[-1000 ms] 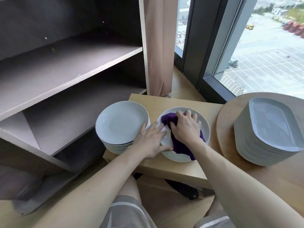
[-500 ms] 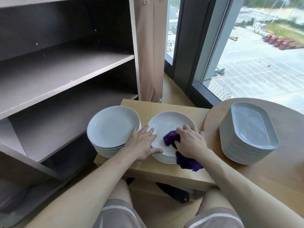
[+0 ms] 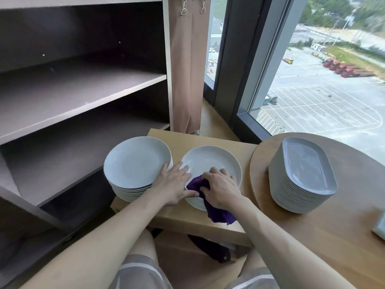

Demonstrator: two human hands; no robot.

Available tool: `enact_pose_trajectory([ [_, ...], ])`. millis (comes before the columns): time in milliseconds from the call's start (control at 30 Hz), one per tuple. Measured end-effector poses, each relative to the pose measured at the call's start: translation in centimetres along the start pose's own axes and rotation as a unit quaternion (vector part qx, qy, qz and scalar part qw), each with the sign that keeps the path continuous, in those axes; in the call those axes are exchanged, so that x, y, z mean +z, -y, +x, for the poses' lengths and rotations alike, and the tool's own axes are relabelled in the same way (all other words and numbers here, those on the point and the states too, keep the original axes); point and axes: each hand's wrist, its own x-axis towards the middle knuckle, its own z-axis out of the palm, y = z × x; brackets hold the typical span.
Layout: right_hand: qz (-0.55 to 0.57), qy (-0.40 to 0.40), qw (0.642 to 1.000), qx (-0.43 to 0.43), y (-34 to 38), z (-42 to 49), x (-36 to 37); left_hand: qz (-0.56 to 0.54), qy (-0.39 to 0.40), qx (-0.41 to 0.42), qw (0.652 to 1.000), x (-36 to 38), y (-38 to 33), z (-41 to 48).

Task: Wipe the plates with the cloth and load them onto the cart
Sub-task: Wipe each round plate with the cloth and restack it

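The right hand [image 3: 221, 189] has its fingers curled over a purple cloth [image 3: 218, 214] and presses it onto the near side of the top plate [image 3: 212, 161] of a stack. The cloth's loose end hangs over the rim toward the person. The left hand [image 3: 175, 187] lies spread, fingers straight, on that plate's left edge, with the thumb along the near rim. Just to the left stands a second stack of plates [image 3: 135, 163], both on a low wooden bench [image 3: 208, 137]. Further left is a dark shelf unit [image 3: 83, 86]. To the right, a round bench [image 3: 354, 215] carries stacked oblong dishes [image 3: 306, 170].
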Motion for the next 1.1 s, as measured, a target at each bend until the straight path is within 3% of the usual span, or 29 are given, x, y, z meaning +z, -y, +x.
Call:
enact_pose_trajectory([
  [567, 0.000, -0.084, 0.996, 0.030, 0.7, 5.3, 1.0, -0.015, -0.002, -0.017, 1.000, 0.0, -0.3, -0.2],
  [833, -0.040, -0.094, 0.992, 0.068, -1.6, 6.8, -0.9, 0.001, 0.027, -0.006, 1.000, 0.0, 0.0, 0.0],
  [1100, -0.073, -0.067, 0.991, 0.086, -2.9, 2.7, -1.1, 0.011, 0.024, -0.007, 1.000, -0.1, 0.1, -0.2],
])
